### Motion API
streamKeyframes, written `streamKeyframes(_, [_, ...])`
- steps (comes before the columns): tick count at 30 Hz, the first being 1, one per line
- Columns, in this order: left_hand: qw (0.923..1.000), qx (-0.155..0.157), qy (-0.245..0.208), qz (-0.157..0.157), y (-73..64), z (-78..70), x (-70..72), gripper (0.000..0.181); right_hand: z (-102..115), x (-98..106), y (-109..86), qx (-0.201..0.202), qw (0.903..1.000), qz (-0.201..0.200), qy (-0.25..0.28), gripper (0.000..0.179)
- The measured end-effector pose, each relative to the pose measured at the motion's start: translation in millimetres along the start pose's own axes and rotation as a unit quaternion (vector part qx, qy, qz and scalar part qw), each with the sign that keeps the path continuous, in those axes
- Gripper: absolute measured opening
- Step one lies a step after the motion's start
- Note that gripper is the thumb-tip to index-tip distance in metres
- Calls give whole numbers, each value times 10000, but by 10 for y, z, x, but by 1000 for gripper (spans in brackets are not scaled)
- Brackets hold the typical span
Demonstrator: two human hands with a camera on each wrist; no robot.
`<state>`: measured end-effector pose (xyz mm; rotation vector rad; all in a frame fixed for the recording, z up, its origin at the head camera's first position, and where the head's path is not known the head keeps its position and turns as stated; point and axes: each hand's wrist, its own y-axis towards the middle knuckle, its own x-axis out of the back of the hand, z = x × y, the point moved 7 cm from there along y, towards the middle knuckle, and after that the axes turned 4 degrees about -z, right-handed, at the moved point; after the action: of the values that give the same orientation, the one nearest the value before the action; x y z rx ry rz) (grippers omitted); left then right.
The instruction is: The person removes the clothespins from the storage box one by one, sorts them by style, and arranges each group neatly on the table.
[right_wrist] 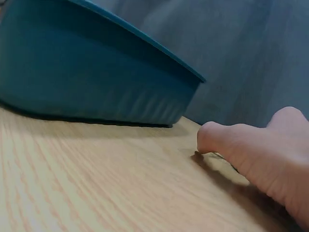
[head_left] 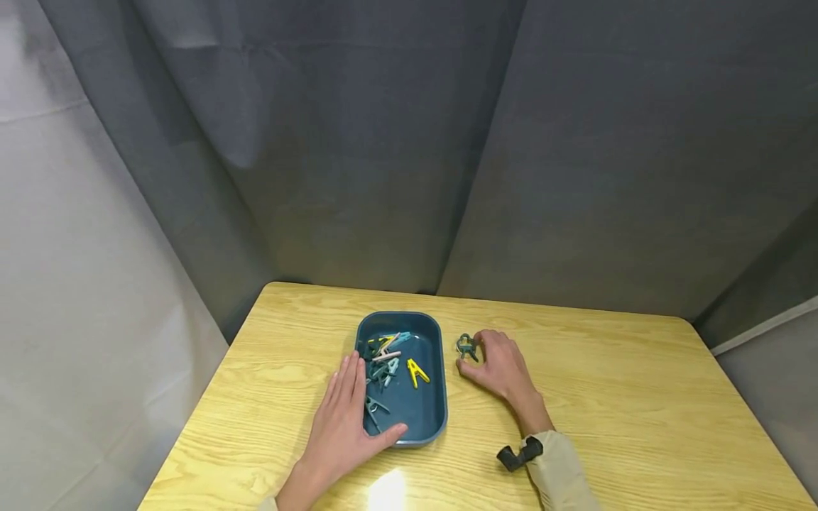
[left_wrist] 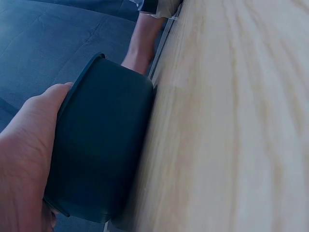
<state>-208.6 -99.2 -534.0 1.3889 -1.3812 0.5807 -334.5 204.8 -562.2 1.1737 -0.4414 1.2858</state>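
Right of the bin, the right hand curves at a green clip; whether it grips, I cannot tell. The bin holds coloured clips; the left hand, spread wide, touches its rim. Beneath is a wooden table, behind a grey curtain.

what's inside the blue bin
Inside the bin: jumbled coloured clips along the left, a yellow clip apart; the left hand covers part of that side, so anything beneath is hidden.

clips in tray on table, another clip rightward
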Motion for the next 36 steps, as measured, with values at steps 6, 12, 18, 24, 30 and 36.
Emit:
streamKeyframes(6, [10000,-28,-29,-48,-19,3,29,130,-92,-114,-31,-201,9992,-24,339,58])
streamKeyframes(12, [10000,17,-5,-22,-47,25,56,130,-57,-156,-36,-244,9990,24,367,61])
streamKeyframes(18, [10000,1,38,-10,-52,44,63,130,-60,-173,-46,-396,9987,25,324,65])
streamKeyframes(24, [9999,-36,58,-76,-51,61,72,130,-56,-198,-31,-380,9987,23,336,66])
streamKeyframes(30, [10000,-4,39,-55,-57,76,81,130,-39,-204,-30,-385,9988,10,298,66])
streamKeyframes(36, [10000,5,37,-40,-60,85,97,130,8,-177,-22,-388,9987,-30,339,65])
